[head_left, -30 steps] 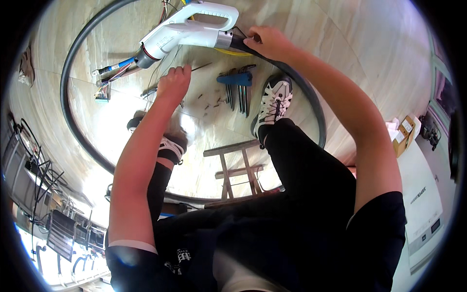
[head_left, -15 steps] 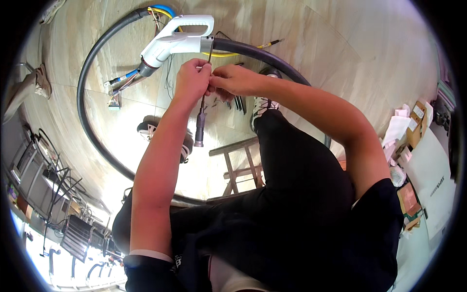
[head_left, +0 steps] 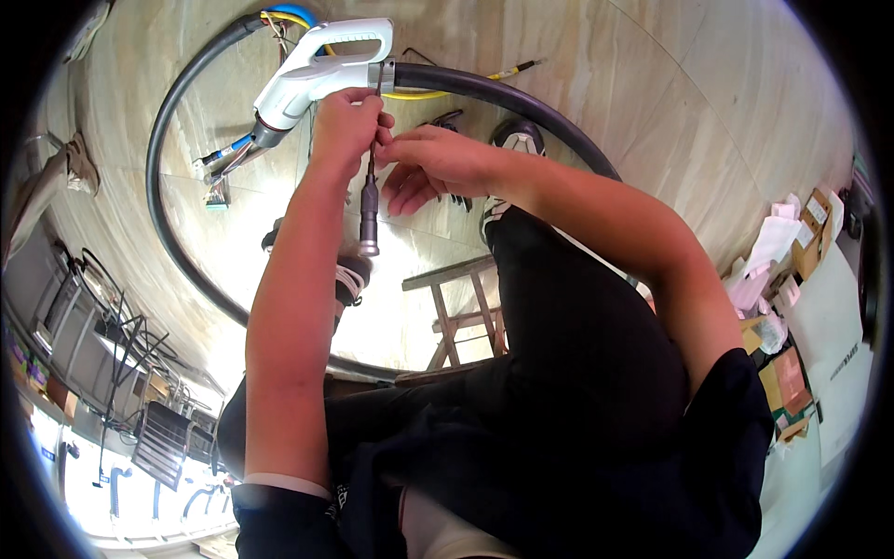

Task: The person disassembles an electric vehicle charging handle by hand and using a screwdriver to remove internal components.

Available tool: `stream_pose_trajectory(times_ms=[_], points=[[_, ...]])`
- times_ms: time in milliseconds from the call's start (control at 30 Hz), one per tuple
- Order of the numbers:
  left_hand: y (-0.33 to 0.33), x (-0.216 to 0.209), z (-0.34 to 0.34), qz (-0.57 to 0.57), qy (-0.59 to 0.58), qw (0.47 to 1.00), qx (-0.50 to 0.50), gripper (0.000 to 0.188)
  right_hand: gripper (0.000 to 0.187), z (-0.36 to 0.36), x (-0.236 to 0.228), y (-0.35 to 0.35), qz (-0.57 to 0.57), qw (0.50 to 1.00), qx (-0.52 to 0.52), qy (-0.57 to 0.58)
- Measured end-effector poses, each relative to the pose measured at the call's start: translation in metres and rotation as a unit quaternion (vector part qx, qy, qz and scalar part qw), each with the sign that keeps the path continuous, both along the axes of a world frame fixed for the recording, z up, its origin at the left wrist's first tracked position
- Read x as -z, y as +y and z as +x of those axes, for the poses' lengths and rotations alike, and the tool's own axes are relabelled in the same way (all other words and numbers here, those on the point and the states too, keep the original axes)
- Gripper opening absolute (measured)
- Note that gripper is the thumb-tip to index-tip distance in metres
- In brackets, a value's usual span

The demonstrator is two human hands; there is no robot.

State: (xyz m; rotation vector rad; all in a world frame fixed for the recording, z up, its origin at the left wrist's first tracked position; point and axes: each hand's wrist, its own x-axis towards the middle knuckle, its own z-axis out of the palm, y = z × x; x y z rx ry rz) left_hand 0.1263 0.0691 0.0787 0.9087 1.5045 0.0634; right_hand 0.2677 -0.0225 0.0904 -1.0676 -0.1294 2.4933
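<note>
A white charging gun [head_left: 312, 86] with a loop handle lies on the floor ahead of me, its thick black cable [head_left: 494, 90] running off to the right. My left hand [head_left: 346, 129] is closed around the shaft of a screwdriver [head_left: 370, 214]. The shaft's upper end reaches the grey collar [head_left: 383, 74] where cable and gun meet, while the dark grey handle hangs toward me. Just right of the shaft is my right hand [head_left: 436, 166], fingers loosely bent and apart. Its thumb and index tip are close to the shaft; whether they touch it I cannot tell.
Loose blue wires [head_left: 228, 149] and a small connector [head_left: 217, 196] stick out at the gun's left end. Small dark tools [head_left: 447, 119] lie behind my right hand. A wooden stool frame [head_left: 466, 307] stands between my legs; cartons and wrapping [head_left: 778, 270] lie far right.
The screwdriver and my left hand sit slightly higher and further left in view. My right hand's fingers have loosened and spread from the shaft. The whole scene has shifted a little.
</note>
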Motion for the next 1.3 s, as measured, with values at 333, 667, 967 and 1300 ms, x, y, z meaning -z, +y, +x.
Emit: stream_pose_trajectory(times_ms=[333, 667, 967, 1300], points=[[0.025, 0.007, 0.023, -0.078, -0.018, 0.995, -0.067, 0.014, 0.053, 0.047, 0.095, 0.015, 0.484, 0.598, -0.101, -0.630], [0.014, 0.013, 0.034, -0.017, 0.040, 0.996, -0.073, 0.014, 0.053, 0.046, 0.138, 0.042, 0.493, 0.631, -0.248, -0.545], [0.019, 0.000, 0.021, -0.005, 0.041, 0.999, 0.005, 0.012, 0.045, 0.038, 0.136, 0.033, 0.501, 0.643, -0.199, -0.544], [0.004, -0.012, -0.031, -0.081, -0.052, 0.995, 0.030, 0.030, 0.048, 0.033, 0.122, 0.033, 0.514, 0.585, -0.114, -0.617]])
